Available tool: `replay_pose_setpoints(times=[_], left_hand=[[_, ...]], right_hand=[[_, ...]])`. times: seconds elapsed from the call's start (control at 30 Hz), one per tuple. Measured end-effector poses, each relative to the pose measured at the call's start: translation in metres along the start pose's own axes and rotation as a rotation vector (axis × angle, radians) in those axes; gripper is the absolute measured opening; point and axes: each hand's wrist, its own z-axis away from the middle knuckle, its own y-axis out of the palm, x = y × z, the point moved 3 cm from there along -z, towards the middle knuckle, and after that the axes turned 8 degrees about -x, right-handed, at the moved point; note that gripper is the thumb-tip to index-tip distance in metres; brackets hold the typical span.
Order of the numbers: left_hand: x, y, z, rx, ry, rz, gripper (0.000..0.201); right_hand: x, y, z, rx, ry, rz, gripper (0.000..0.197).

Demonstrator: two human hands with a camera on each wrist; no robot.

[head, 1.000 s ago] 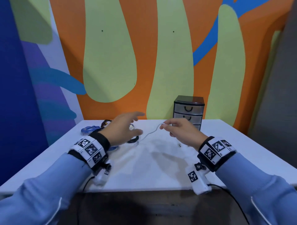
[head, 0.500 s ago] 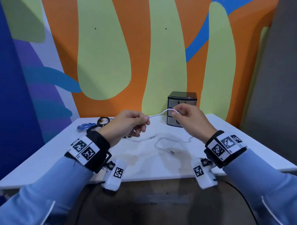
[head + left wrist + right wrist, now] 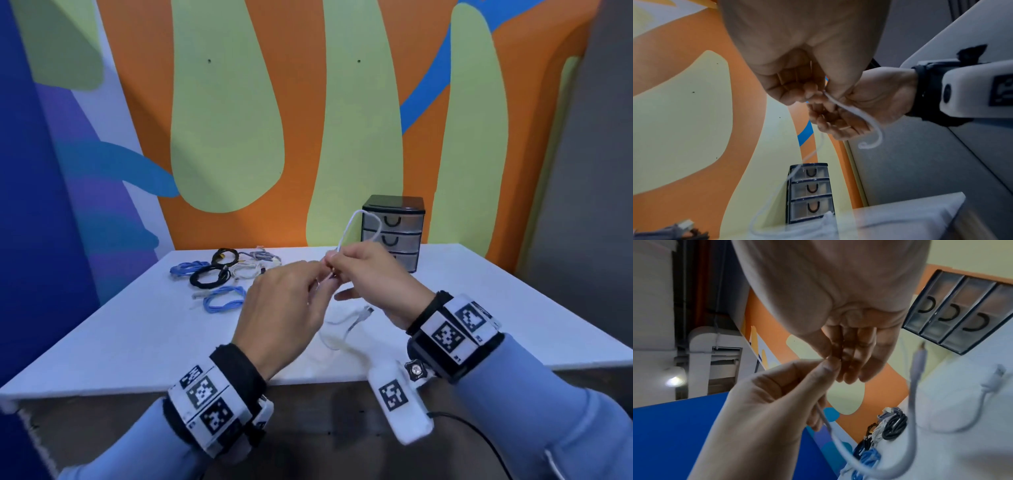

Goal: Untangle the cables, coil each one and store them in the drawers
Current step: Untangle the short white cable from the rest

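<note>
Hands closer together than before
Left hand (image 3: 284, 308) and right hand (image 3: 370, 277) both pinch the white cable (image 3: 349, 229), now looped upward.

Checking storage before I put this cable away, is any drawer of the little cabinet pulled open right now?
No, all three drawers of the cabinet sit flush and closed, while both hands hold the white cable in front of it.

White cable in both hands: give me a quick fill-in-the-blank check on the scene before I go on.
1. Both hands, left hand and right hand, pinch the ____ cable.
2. The drawer unit has ____ drawers, all closed.
3. A loop of the held cable rises in front of the ____ drawer.
4. The other cables lie on the table, to the ____ of the hands.

Missing words: white; three; top; left
</note>
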Motion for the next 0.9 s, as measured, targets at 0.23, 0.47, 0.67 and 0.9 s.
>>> replay_pose_setpoints(times=[0.23,0.47,0.67,0.9], left_hand=[[0.022,-0.016,-0.024,-0.126,-0.161,0.188,0.032],[0.027,-0.013,-0.072,0.017,-0.052,0.259,0.021],[0.035,-0.027,-0.067,-0.149,-0.159,0.292,0.023],[0.027,-0.003,-0.037,0.248,-0.104,-0.073,0.043]], right_hand=[[0.007,-0.015,0.007,0.235,0.111,-0.248,0.03],[0.031,-0.03,0.01,0.311,-0.007,-0.276,0.032],[0.028,-0.047,0.001,0.233,0.019,-0.495,0.029],[0.012,-0.029,-0.008,0.244,0.046,-0.539,0.037]])
